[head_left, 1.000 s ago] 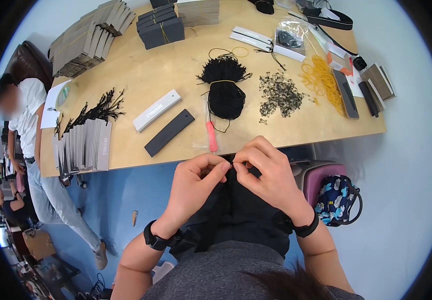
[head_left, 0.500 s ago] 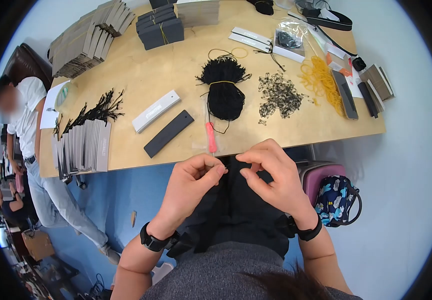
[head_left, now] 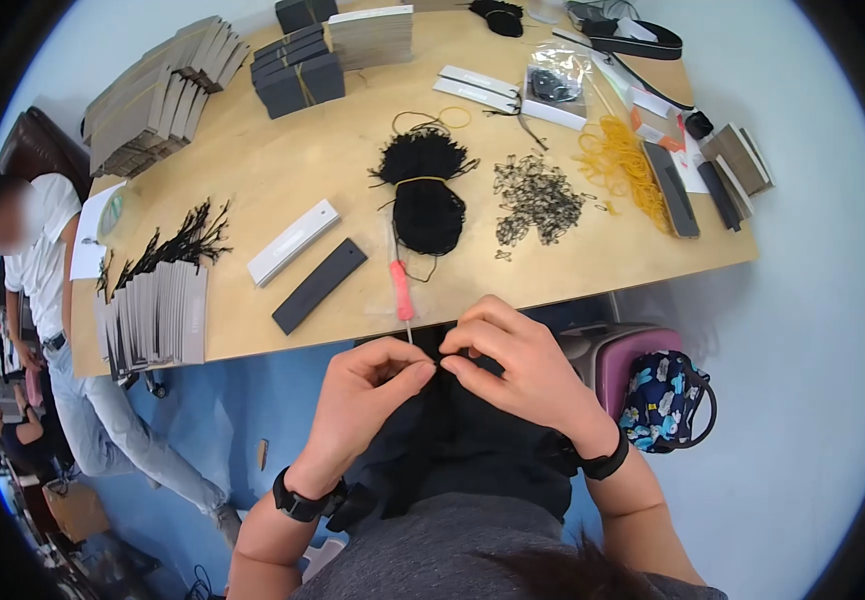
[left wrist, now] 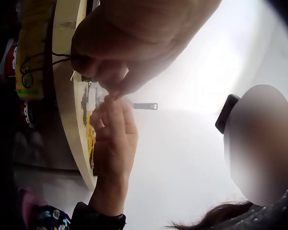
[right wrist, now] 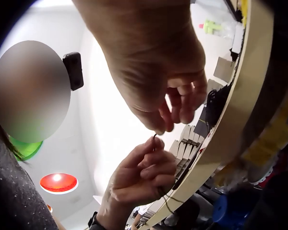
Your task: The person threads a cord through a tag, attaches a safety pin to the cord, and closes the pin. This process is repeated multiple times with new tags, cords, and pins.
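Observation:
Thumb and fingertips of my left hand (head_left: pixel 371 390) pinch a thin black cord (right wrist: pixel 155 136), whose short end pokes up in the right wrist view. A loop of the cord (left wrist: pixel 61 56) hangs behind that hand in the left wrist view. My right hand (head_left: pixel 518 370) meets it fingertip to fingertip, its thumb and forefinger pinching at the cord's end. Both hands are over the lap, just off the table's front edge. Beyond them lie a pink-handled tool (head_left: pixel 402 290) with a thin metal shaft and a banded bundle of black cords (head_left: pixel 430 215).
On the table (head_left: pixel 343 300) are a pile of small metal clips (head_left: pixel 541 200), yellow rubber bands (head_left: pixel 618 165), a white strip (head_left: pixel 295 243), a dark strip (head_left: pixel 320 286) and a row of corded tags (head_left: pixel 158 318). A patterned bag (head_left: pixel 665 400) stands at right; another person (head_left: pixel 53 250) is at left.
Half a second ago my right fingers were spread apart from the left hand; now their tips are back together against the left fingertips. The table has shifted slightly left in the head view.

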Tool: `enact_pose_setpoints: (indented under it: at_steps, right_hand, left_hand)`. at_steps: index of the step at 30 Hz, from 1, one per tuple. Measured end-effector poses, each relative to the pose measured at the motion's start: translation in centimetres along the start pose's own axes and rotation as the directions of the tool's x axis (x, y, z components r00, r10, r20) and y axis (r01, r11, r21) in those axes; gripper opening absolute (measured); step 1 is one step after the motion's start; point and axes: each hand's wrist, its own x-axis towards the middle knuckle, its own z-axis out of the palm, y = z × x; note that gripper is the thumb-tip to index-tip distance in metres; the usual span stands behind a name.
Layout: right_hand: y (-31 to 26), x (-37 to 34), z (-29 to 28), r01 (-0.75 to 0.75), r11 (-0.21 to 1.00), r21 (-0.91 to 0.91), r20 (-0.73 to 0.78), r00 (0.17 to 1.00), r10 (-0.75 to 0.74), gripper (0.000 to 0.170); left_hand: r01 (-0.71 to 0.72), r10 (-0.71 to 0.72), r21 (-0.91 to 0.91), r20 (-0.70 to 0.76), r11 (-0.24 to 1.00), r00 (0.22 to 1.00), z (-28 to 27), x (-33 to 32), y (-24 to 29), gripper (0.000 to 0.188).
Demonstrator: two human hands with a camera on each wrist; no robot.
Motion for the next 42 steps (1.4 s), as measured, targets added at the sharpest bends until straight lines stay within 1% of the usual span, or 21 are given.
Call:
enact_pose_setpoints:
  at_steps: [1, 3, 4, 6, 10, 12, 13, 15, 19, 21, 22, 23, 24, 25, 29, 31, 32, 35, 37, 40, 42]
  right_hand:
    - [0.4, 0.0, -0.4, -0.045, 0.996, -0.078, -0.037, 0.998, 0.042, 0.015]
    - [2.2, -0.2, -1.4, -0.157, 0.959, -0.237, -0.115, 0.985, 0.133, 0.013]
    - [3.4, 0.0, -1.8, -0.193, 0.921, -0.339, -0.198, 0.971, 0.131, 0.011]
    - [4.7, 0.6, -2.6, -0.265, 0.871, -0.415, -0.262, 0.951, 0.164, 0.009]
    - [6.2, 1.7, -2.9, -0.255, 0.857, -0.448, -0.256, 0.955, 0.150, 0.007]
    - [6.4, 2.3, -2.7, -0.208, 0.810, -0.549, -0.214, 0.971, 0.105, 0.006]
    - [6.6, 2.5, -2.5, -0.205, 0.812, -0.547, -0.211, 0.972, 0.103, 0.006]
    - [6.9, 2.8, -2.3, -0.153, 0.743, -0.652, -0.193, 0.981, 0.033, 0.007]
    - [7.0, 3.4, -3.0, -0.141, 0.732, -0.666, -0.165, 0.986, 0.040, 0.009]
    - [6.8, 3.5, -3.8, -0.269, 0.854, -0.444, -0.158, 0.962, 0.221, 0.013]
    - [6.6, 3.7, -4.3, -0.265, 0.856, -0.444, -0.153, 0.964, 0.219, 0.013]
    - [6.3, 3.9, -4.9, -0.393, 0.882, -0.259, -0.105, 0.919, 0.379, 0.016]
    - [6.3, 4.0, -5.4, -0.521, 0.850, -0.072, -0.025, 0.853, 0.521, 0.020]
    - [7.0, 4.2, -5.8, -0.604, 0.796, -0.024, 0.032, 0.796, 0.605, 0.024]
    - [6.5, 4.3, -6.8, -0.673, 0.739, -0.039, 0.042, 0.738, 0.674, 0.022]
    - [7.0, 3.9, -6.8, -0.579, 0.798, -0.165, -0.009, 0.810, 0.586, 0.028]
    - [6.9, 3.7, -6.8, -0.581, 0.797, -0.165, -0.003, 0.808, 0.589, 0.028]
    - [6.7, 3.6, -6.8, -0.597, 0.786, -0.159, 0.013, 0.795, 0.607, 0.026]
    - [7.0, 3.2, -6.5, -0.602, 0.798, -0.025, -0.095, 0.796, 0.597, 0.023]
    - [6.8, 3.2, -6.4, -0.576, 0.814, -0.074, -0.062, 0.817, 0.573, 0.019]
    - [6.5, 2.7, -6.1, -0.569, 0.822, -0.016, -0.054, 0.822, 0.567, 0.018]
  left_hand:
    - [-0.003, 0.003, -0.005, 0.015, 1.000, 1.000, -0.2, -0.1, -0.1, 0.009]
    - [0.038, -0.038, -0.004, -0.051, 0.999, 0.998, -1.1, -0.4, -0.2, 0.009]
    - [0.033, -0.034, -0.008, -0.048, 0.999, 0.998, -1.3, -0.5, -0.3, 0.009]
    - [-0.010, 0.002, -0.107, -0.074, 0.994, 0.997, -1.7, -0.5, -0.6, 0.008]
    - [-0.021, 0.009, -0.124, -0.096, 0.992, 0.995, -1.9, -0.4, -0.9, 0.009]
    - [-0.012, -0.002, -0.136, -0.104, 0.991, 0.995, -1.9, -0.4, -1.0, 0.009]
    - [-0.013, -0.002, -0.136, -0.109, 0.991, 0.994, -2.0, -0.4, -1.0, 0.009]
    - [-0.010, -0.002, -0.137, -0.086, 0.990, 0.996, -1.9, -0.4, -1.1, 0.010]
    - [-0.016, 0.008, -0.130, -0.067, 0.991, 0.998, -1.6, -0.2, -1.0, 0.011]
    - [-0.005, -0.002, -0.113, -0.061, 0.994, 0.998, -1.4, -0.2, -0.6, 0.009]
    - [-0.006, -0.001, -0.115, -0.066, 0.993, 0.998, -1.4, -0.1, -0.6, 0.009]
    - [-0.003, -0.006, -0.119, -0.067, 0.993, 0.998, -1.4, 0.0, -0.6, 0.009]
    - [0.004, -0.012, -0.123, -0.066, 0.992, 0.998, -1.4, 0.0, -0.6, 0.009]
    - [0.007, -0.015, -0.124, -0.065, 0.992, 0.998, -1.3, -0.1, -0.6, 0.009]
    - [-0.001, -0.008, -0.125, -0.074, 0.992, 0.997, -1.2, -0.1, -0.6, 0.009]
    - [-0.009, -0.001, -0.125, -0.075, 0.992, 0.997, -1.1, 0.3, -0.6, 0.009]
    - [-0.006, -0.004, -0.128, -0.074, 0.992, 0.997, -1.0, 0.1, -0.7, 0.009]
    - [-0.016, 0.008, -0.133, -0.064, 0.991, 0.998, -1.0, 0.2, -0.6, 0.009]
    - [-0.019, 0.011, -0.141, -0.057, 0.990, 0.998, -0.8, 0.1, -0.7, 0.009]
    - [-0.022, 0.014, -0.145, -0.057, 0.989, 0.998, -0.8, 0.0, -0.6, 0.009]
    - [-0.025, 0.017, -0.128, -0.062, 0.991, 0.998, -0.7, 0.2, -0.7, 0.010]
